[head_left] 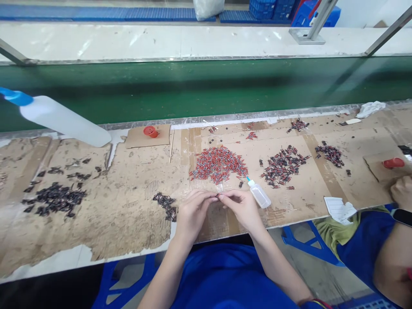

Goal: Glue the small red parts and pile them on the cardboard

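My left hand (197, 210) and my right hand (242, 207) meet over the cardboard, fingertips pinched together around a tiny dark and reddish part (219, 195). Its exact kind is too small to make out. Just beyond the fingers spreads a pile of small red and grey parts (219, 163). Close to my right hand lies a clear squeeze bottle (260, 194) with a blue tip, tilted on its side. Left of my left hand is a small heap of black pieces (165, 205). Farther right sits a pile of red parts with black pieces on them (283, 166).
A large white bottle (64, 120) with a blue top leans at the left, near a big black heap (56, 199). A red cup (150, 131) stands on a cardboard piece. Behind runs a green belt (206, 90). At right, a co-worker's hand (402, 191) rests near another red cup (393, 163).
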### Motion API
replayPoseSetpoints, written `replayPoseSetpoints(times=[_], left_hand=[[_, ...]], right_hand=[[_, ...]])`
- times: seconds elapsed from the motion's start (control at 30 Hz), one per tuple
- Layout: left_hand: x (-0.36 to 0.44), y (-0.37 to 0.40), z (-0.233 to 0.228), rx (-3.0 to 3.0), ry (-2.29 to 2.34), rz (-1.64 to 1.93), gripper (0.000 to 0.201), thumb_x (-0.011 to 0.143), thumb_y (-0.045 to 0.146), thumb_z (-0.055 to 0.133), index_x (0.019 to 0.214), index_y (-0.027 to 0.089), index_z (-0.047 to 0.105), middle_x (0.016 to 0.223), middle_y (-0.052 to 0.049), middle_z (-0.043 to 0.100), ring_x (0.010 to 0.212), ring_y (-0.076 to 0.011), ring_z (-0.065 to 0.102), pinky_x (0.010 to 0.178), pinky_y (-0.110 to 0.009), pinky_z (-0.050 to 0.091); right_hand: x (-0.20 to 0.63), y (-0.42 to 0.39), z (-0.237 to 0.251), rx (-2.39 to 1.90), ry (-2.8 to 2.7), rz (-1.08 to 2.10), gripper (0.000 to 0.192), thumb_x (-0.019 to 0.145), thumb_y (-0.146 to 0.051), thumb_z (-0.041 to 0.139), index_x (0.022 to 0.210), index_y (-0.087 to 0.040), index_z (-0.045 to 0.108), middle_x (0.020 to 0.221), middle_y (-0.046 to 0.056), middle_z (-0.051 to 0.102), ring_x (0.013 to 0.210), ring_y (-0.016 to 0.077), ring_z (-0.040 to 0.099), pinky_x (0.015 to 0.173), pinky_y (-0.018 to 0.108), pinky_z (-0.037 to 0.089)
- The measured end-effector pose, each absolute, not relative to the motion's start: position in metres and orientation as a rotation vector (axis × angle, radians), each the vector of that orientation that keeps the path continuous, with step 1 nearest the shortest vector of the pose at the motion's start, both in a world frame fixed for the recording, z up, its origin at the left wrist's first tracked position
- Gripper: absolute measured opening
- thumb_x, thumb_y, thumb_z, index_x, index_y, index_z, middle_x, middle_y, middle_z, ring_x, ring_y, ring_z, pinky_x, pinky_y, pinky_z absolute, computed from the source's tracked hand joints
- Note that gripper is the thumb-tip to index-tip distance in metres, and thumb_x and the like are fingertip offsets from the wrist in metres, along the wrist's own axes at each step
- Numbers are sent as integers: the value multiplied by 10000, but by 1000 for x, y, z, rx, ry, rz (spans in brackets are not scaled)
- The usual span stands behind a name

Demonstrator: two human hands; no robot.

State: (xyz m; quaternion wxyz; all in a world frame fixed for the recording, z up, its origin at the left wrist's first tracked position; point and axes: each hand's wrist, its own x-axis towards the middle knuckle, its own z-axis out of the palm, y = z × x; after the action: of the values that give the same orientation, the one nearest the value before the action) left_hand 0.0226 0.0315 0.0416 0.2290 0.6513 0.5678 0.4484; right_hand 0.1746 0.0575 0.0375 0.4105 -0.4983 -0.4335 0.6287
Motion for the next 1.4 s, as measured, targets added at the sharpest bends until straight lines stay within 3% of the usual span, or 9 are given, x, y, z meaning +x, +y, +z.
replayPoseSetpoints(times=[0.4, 0.6, 0.9, 1.0, 1.17, 1.4], left_hand=[[14, 40, 41, 1599, 1402, 1291, 84, 824, 292, 700, 796, 251, 767, 773, -26, 765, 751, -182, 703, 711, -324, 589], [11, 35, 40, 1558, 1355, 1265, 110, 845, 273, 672, 882, 258, 775, 857, -45, 779, 805, -186, 717, 764, -327, 590], [14, 34, 42, 1637, 1369, 1343, 112, 830, 177, 667, 845, 239, 759, 801, -22, 766, 754, -156, 706, 724, -280, 579], [15, 34, 42, 1622, 1351, 1357, 105, 833, 183, 667, 852, 237, 755, 812, -26, 766, 769, -160, 708, 738, -289, 581], [18, 31, 45, 1616, 1384, 1327, 102, 846, 220, 657, 892, 223, 748, 862, -47, 766, 817, -177, 709, 777, -320, 584], [19, 27, 48, 1702, 1372, 1362, 103, 837, 193, 667, 909, 219, 736, 880, -40, 765, 841, -171, 709, 794, -308, 583]], right_hand=[[178, 66, 53, -1244, -1116, 1713, 145, 685, -341, 767, 687, -197, 761, 729, 31, 753, 630, 148, 665, 465, 215, 535], [178, 65, 56, -1243, -1180, 1626, 148, 704, -340, 751, 689, -192, 756, 894, 74, 770, 741, 184, 702, 464, 219, 540], [178, 65, 61, -1185, -1356, 1586, 126, 778, -284, 689, 707, -194, 741, 922, 86, 753, 864, 204, 702, 458, 213, 518], [179, 65, 60, -1180, -1378, 1572, 116, 790, -281, 688, 727, -202, 745, 931, 80, 759, 880, 208, 706, 541, 259, 560], [179, 64, 59, -1138, -1395, 1446, 72, 778, -240, 705, 729, -214, 751, 899, 67, 773, 894, 211, 716, 848, 389, 569], [179, 58, 57, -1112, -1378, 1419, 79, 765, -246, 709, 710, -216, 756, 874, 76, 777, 856, 215, 723, 813, 373, 566]])
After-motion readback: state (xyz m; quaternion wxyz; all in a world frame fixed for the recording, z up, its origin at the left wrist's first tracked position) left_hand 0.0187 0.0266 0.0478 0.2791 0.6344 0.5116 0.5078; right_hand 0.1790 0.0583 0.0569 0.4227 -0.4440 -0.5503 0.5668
